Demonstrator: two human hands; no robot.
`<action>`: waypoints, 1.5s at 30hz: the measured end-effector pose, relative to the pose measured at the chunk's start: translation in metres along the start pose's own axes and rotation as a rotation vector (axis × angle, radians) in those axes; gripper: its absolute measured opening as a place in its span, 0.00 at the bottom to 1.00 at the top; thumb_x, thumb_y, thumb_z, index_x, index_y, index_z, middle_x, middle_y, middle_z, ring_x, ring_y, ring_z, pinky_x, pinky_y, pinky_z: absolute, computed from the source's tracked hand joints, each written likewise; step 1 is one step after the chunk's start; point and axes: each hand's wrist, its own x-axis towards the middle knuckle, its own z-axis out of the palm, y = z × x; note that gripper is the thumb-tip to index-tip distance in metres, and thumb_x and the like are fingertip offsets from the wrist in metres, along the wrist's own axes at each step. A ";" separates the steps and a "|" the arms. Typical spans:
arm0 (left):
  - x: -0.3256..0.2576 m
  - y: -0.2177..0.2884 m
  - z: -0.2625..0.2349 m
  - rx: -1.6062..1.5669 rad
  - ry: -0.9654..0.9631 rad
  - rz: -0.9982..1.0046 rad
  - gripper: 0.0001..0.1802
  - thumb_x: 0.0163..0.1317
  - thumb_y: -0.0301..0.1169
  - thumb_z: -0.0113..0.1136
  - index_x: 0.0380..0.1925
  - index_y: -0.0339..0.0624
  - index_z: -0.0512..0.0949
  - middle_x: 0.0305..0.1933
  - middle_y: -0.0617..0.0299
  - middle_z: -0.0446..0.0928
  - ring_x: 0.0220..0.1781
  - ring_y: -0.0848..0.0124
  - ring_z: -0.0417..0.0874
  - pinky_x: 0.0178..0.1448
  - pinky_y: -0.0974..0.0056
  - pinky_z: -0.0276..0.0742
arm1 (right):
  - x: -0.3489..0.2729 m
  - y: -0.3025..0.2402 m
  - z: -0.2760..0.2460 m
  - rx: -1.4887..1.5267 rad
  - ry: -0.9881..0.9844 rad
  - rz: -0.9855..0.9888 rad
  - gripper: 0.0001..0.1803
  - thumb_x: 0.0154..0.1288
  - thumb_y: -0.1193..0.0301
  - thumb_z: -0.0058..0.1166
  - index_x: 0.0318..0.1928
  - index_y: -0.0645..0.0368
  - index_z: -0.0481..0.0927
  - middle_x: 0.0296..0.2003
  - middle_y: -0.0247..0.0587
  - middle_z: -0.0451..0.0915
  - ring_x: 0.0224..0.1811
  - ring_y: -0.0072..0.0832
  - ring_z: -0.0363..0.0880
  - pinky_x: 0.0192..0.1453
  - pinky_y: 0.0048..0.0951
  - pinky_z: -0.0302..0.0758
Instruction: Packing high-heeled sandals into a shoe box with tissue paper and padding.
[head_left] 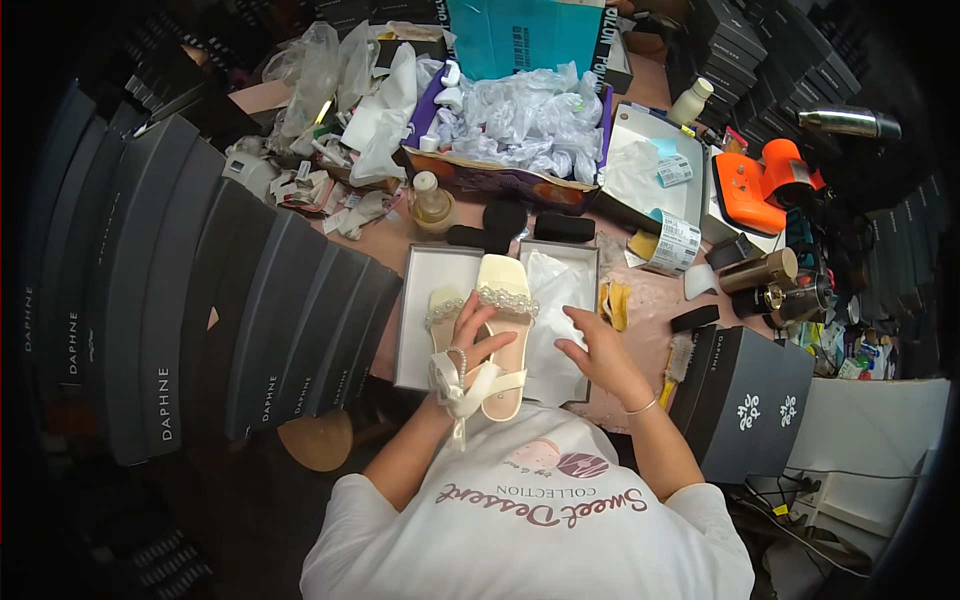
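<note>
Packing step, I judge: left hand (478, 335) fingers clamped on a cream sandal (503, 330) over the open shoebox (420, 300); right hand (600, 350), fingers apart, presses tissue paper (553, 300). Next needs seating the sandal beside the second sandal (443, 310).

1. Cream sandals (503, 320): two, both in the open shoe box (420, 300) at centre.
2. Hands: two, the left hand (472, 335) on the sandals and the right hand (600, 350) on the white tissue paper (555, 300).
3. Dark closed shoe boxes (170, 290), 9 o'clock: at least eight in a row; the exact count is unclear.
4. Dark boxes with white emblems (750, 400), 4 o'clock: two.
5. Label rolls (675, 240), 2 o'clock: two.
6. Orange devices (765, 180), 2 o'clock: two.
7. Black sponges (520, 225), 12 o'clock of the open box: three.
</note>
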 end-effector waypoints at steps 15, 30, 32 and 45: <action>0.034 0.034 -0.034 0.174 0.023 0.140 0.28 0.45 0.33 0.73 0.48 0.38 0.77 0.58 0.51 0.68 0.63 0.52 0.69 0.64 0.54 0.68 | -0.016 -0.005 0.044 0.932 0.030 0.297 0.39 0.62 0.80 0.55 0.69 0.65 0.50 0.40 0.40 0.77 0.39 0.20 0.77 0.44 0.21 0.74; 0.047 0.019 0.017 -0.472 0.369 -0.293 0.34 0.58 0.38 0.66 0.61 0.36 0.65 0.59 0.51 0.67 0.59 0.58 0.71 0.60 0.59 0.69 | -0.014 -0.005 0.048 1.167 -0.001 0.293 0.37 0.63 0.79 0.54 0.69 0.60 0.51 0.43 0.43 0.79 0.40 0.23 0.79 0.45 0.24 0.77; 0.048 0.012 0.019 -0.897 0.323 -0.466 0.35 0.63 0.39 0.61 0.64 0.34 0.59 0.61 0.54 0.67 0.59 0.66 0.70 0.61 0.63 0.67 | -0.012 -0.011 0.049 1.194 -0.016 0.314 0.36 0.64 0.79 0.54 0.68 0.59 0.51 0.44 0.43 0.79 0.40 0.24 0.80 0.45 0.25 0.78; 0.048 0.003 0.022 -1.081 0.052 -0.628 0.24 0.61 0.25 0.57 0.57 0.33 0.67 0.48 0.60 0.76 0.48 0.75 0.76 0.53 0.69 0.73 | -0.025 -0.026 0.061 1.458 -0.135 0.398 0.30 0.66 0.75 0.54 0.62 0.54 0.52 0.49 0.44 0.77 0.48 0.28 0.79 0.51 0.32 0.80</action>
